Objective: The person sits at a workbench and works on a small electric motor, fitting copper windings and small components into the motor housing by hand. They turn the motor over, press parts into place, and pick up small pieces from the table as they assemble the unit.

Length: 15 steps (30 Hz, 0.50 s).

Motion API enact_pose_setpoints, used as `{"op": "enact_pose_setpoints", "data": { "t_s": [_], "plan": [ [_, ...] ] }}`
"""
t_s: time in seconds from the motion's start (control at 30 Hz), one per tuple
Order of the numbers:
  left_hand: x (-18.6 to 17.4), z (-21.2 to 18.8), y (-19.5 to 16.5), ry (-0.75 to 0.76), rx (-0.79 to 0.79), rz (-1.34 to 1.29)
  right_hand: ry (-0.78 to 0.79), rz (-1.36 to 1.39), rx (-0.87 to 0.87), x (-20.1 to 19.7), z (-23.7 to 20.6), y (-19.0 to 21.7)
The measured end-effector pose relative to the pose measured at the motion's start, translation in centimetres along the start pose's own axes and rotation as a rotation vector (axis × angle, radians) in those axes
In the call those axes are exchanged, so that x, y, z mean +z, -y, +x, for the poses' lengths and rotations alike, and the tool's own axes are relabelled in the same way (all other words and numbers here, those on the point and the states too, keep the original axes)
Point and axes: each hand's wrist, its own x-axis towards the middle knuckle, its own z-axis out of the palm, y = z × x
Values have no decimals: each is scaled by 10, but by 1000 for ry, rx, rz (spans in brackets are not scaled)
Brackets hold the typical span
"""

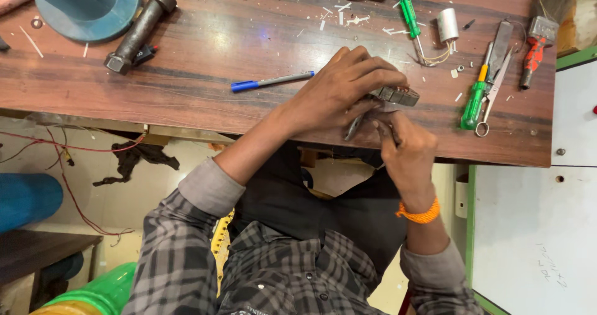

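Head view: both hands [373, 113] on metal part [397, 95].

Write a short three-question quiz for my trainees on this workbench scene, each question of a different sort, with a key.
1. True or false: the left hand rests on the small metal part at the table edge.
2. Which lies nearest the left hand? A) blue pen B) large bolt C) brush
3. Fill in: the right hand wears an ______ wrist thread.

Key: 1 true; 2 A; 3 orange.
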Motion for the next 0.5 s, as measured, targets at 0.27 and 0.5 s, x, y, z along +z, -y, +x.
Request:
{"op": "enact_pose_setpoints", "data": {
  "t_s": [0.27, 0.5],
  "plan": [
    [7, -17, 8, -182, 445, 523, 40, 106, 261, -10, -22, 10],
    [14, -29, -13, -201, 126, 319, 63, -18, 60, -63, 4, 37]
  ]
}}
